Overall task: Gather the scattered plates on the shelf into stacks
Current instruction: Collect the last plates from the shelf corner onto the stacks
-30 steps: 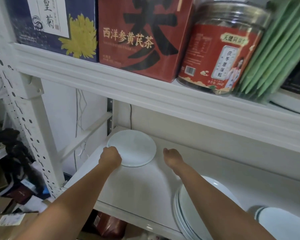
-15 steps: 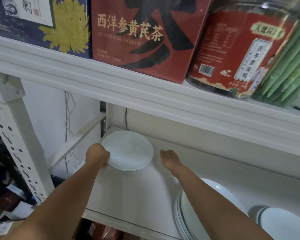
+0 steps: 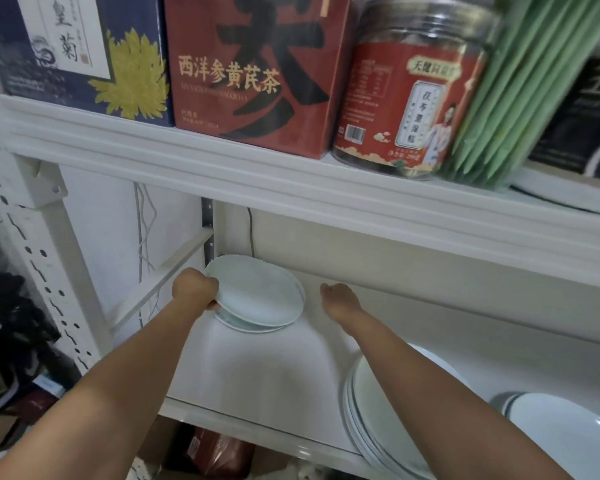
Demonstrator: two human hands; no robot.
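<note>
At centre frame the left hand (image 3: 194, 289) has its grip closed on the rim of a small plate (image 3: 260, 292), tilted over a second plate (image 3: 253, 328). The right hand (image 3: 340, 299) is just right of them; I cannot tell its grip.

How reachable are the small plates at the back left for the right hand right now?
Probably yes. The right hand is just right of the small plates, with only bare shelf between. The left hand grips their left edge, leaving the right rim free.
</note>
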